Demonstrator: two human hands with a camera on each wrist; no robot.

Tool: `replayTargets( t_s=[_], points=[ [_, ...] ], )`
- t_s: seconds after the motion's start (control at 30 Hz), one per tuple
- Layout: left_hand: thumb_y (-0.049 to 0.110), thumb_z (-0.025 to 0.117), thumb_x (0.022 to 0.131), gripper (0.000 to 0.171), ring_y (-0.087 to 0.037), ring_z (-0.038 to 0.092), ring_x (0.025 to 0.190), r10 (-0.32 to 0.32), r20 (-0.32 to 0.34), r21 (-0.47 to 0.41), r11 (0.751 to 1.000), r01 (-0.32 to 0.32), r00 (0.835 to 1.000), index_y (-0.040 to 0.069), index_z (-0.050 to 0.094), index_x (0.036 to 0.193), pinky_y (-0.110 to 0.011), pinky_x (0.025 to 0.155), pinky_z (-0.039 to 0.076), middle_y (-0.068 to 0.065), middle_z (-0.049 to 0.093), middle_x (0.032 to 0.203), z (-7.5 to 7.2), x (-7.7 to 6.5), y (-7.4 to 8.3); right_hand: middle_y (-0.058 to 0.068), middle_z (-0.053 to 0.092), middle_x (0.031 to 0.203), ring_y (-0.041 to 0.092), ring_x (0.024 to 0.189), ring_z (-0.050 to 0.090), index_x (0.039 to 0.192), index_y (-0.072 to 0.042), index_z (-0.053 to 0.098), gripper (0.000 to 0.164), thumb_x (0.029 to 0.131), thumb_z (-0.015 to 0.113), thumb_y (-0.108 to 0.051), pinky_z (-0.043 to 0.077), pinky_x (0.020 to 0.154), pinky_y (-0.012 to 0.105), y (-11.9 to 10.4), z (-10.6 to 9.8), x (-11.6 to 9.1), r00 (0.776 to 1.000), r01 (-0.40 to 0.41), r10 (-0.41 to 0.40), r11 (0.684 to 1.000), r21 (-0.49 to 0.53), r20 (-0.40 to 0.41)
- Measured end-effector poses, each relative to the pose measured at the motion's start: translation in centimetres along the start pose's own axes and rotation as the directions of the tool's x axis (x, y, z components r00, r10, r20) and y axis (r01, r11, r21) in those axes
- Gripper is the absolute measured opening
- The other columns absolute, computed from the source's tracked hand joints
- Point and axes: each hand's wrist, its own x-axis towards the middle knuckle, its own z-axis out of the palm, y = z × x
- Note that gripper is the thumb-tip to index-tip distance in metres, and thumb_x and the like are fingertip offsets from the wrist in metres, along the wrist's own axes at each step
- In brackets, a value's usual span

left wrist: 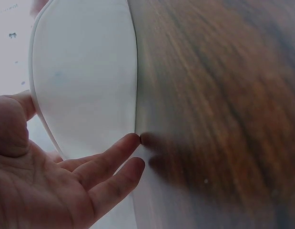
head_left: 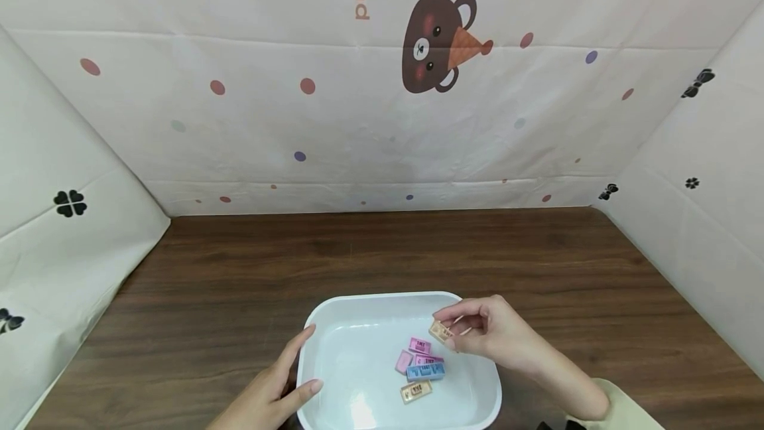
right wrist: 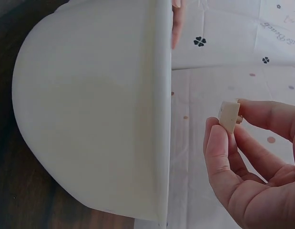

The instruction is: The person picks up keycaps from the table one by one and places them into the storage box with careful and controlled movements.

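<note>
My right hand (head_left: pixel 486 330) pinches a small beige block (right wrist: pixel 229 117) with dark marks between thumb and fingertips, above the right side of a white tray (head_left: pixel 352 324). In the tray below it lie a blue block (head_left: pixel 426 372), several pink blocks (head_left: pixel 420 346) close together, and another beige block (head_left: pixel 416 391) in front of them. My left hand (head_left: pixel 271 387) holds the tray's left edge. Its thumb reaches over the rim, while the other fingers lie along the outer wall, as the left wrist view shows.
A brown wood-grain table (head_left: pixel 239 284) lies under the tray. White printed sheets stand as walls around it, with a bear picture (head_left: pixel 438 45) on the back sheet (head_left: pixel 358 125). A light sleeve (head_left: pixel 623 410) covers the right forearm.
</note>
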Motion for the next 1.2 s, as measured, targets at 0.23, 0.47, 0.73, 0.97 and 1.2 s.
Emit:
replayTargets(
  t_s=[0.23,0.47,0.73,0.97,1.2],
  points=[
    [0.015,0.051,0.094,0.064,-0.004,0.059,0.079,-0.011,0.010,-0.018,1.000,0.011,1.000,-0.001,0.013,0.142,-0.023,0.065,0.049,-0.017,0.058,0.101,-0.1,0.0,0.0,0.012,0.066,0.088,0.007,0.074,0.058,0.102,0.007,0.065,0.029,0.075,0.070,-0.004,0.048,0.061,0.022,0.5,0.3,0.3,1.000,0.016,-0.016,1.000,-0.013,0.020],
    [0.017,0.052,0.094,0.063,-0.004,0.059,0.077,-0.021,0.004,-0.004,1.000,0.021,1.000,0.000,0.014,0.142,-0.023,0.064,0.049,-0.012,0.061,0.097,0.0,0.0,0.1,0.010,0.066,0.086,0.005,0.070,0.058,0.100,0.007,0.066,0.028,0.073,0.069,0.000,0.048,0.058,0.021,0.9,0.5,0.5,0.999,0.009,-0.007,0.999,-0.036,0.052],
    [0.017,0.052,0.094,0.063,-0.004,0.059,0.079,-0.018,-0.001,0.002,1.000,0.018,1.000,0.000,0.014,0.142,-0.023,0.065,0.049,-0.015,0.060,0.100,0.0,0.0,0.1,0.011,0.066,0.089,0.004,0.067,0.056,0.100,0.006,0.066,0.029,0.072,0.070,0.001,0.046,0.055,0.020,1.2,0.8,0.7,0.997,-0.019,0.022,0.999,-0.041,0.080],
    [0.016,0.052,0.094,0.063,-0.004,0.059,0.078,-0.018,0.006,-0.007,1.000,0.018,1.000,0.000,0.014,0.142,-0.023,0.065,0.049,-0.013,0.060,0.098,-0.1,0.0,0.0,0.007,0.066,0.084,0.005,0.067,0.056,0.099,0.005,0.067,0.028,0.071,0.070,0.002,0.046,0.055,0.020,1.4,1.0,0.7,0.995,-0.033,0.038,0.998,-0.047,0.097],
    [0.016,0.052,0.094,0.063,-0.004,0.059,0.077,-0.008,0.003,-0.003,1.000,0.008,1.000,0.000,0.014,0.141,-0.023,0.064,0.049,-0.011,0.062,0.096,-0.1,0.0,0.1,0.005,0.066,0.083,0.005,0.067,0.057,0.098,0.004,0.068,0.028,0.070,0.071,0.003,0.047,0.057,0.021,1.7,1.4,0.8,0.993,-0.032,0.037,0.999,-0.044,0.115]
  ],
)
